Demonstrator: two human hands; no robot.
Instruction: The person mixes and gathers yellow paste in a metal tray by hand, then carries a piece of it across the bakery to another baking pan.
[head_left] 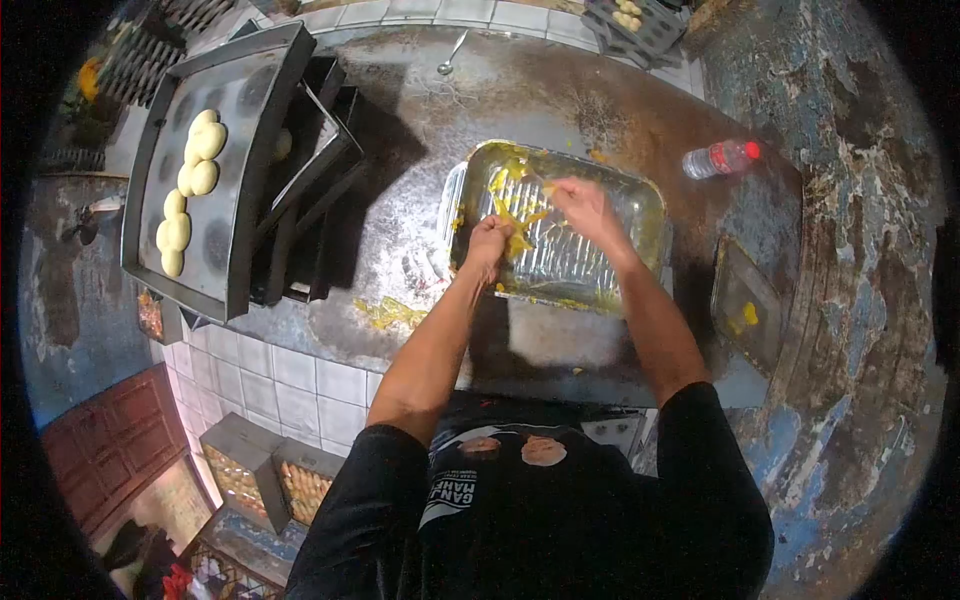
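Pan [642,213], just one, lay long axis left-to-right; over it, left hand [488,245] pinched yellow mixture [517,242], right hand [588,207] curled, hold unclear; one bottle [715,160] right of the pan.

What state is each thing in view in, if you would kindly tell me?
Ribbed rectangular shiny pan, smeared with soft yellow matter.
Left hand, fingers curled against the yellow matter.
Right hand, curled over the pan, grip unclear.
Clear plastic bottle, closed with a red cap.
Small silvery metal spoon, lying unheld.
Dark rectangular metal tray, partly filled.
Round pale dough balls, clustered in a line.
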